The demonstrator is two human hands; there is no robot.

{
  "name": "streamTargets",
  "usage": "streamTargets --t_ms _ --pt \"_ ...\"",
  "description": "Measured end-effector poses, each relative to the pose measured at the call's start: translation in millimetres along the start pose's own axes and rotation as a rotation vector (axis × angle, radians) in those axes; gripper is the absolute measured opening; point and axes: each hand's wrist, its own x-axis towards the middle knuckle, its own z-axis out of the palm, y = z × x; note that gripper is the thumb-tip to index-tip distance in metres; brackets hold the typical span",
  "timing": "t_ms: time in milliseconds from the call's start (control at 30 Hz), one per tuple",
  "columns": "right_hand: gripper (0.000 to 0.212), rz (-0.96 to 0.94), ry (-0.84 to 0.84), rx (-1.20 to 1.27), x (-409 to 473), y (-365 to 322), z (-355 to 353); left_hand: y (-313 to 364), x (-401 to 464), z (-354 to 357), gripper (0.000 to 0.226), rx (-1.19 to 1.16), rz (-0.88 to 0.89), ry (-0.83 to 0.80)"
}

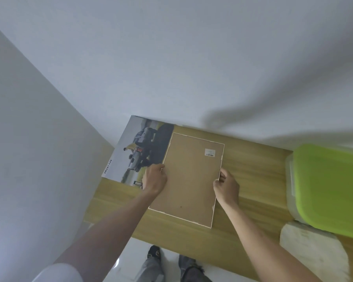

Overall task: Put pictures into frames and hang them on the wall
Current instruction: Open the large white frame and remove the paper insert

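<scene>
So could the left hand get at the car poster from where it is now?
Probably yes. The left hand grips the left edge of the frame, and the car poster lies flat on the table right beside it, partly tucked under the frame. Nothing covers the poster's exposed part.

We reach both bare arms forward and down, elbows low. Our left hand (155, 177) is curled, knuckles up, fingers pinched together. Our right hand (226, 185) mirrors it well apart, fingers bent, thumb tip forward. Wrists straight; a white sleeve (58, 273) covers the left upper arm.
</scene>
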Motion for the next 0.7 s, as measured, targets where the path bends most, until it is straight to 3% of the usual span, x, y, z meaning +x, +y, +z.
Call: streamTargets --t_ms 233,400,567,700 --pt "0.013 -0.11 0.036 -0.26 -27 11 1 -4 -12 6 0.009 0.242 0.084 -0.057" --pt "0.021 -0.043 0.066 -0.376 -36 7 20 -11 -10 8 0.009 0.267 0.133 -0.068" --pt "0.033 0.135 0.12 -0.203 -37 -7 32 -15 -5 4 0.013 0.288 0.147 -0.097" --pt "0.024 0.21 0.147 -0.065 -30 -7 24 -19 -3 4 0.013 0.278 0.161 -0.109"
